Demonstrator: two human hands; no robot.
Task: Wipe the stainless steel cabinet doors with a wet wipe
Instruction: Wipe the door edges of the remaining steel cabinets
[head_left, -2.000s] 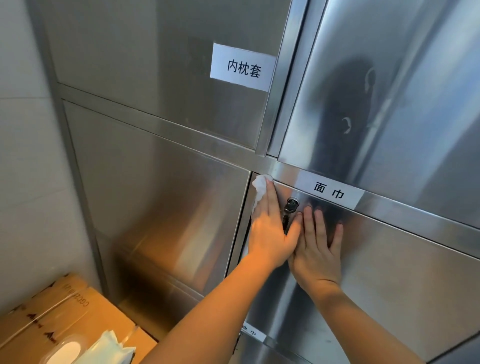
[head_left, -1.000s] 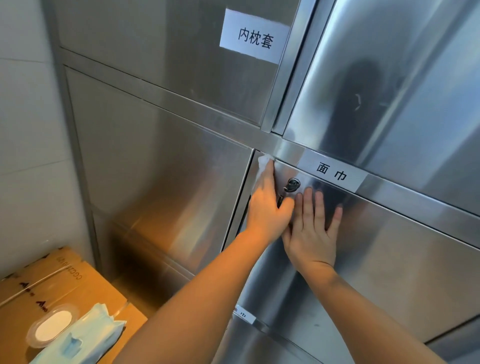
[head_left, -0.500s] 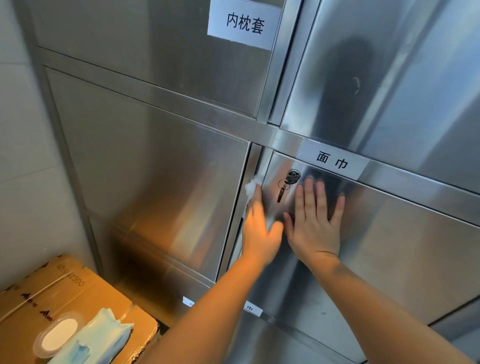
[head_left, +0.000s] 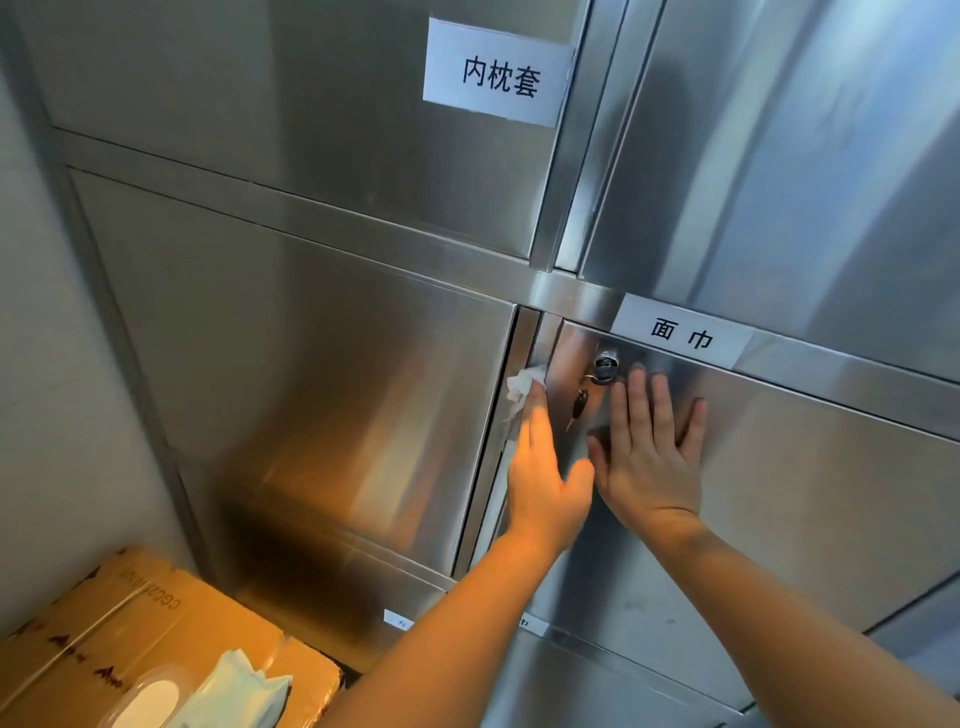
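1. The left hand has slid down from beside the lock; its straight fingers press the wet wipe against the cabinet door edge, left of the lock.
2. The right hand stays flat and open, below-right of the lock.
3. The wipe's crumpled end points upward; the left hand hides the rest of it.

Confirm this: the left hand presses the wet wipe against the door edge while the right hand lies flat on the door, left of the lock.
Not quite. The head view shows the right hand flat on the door to the right of the lock, not left. The left hand does press the wet wipe at the door edge.
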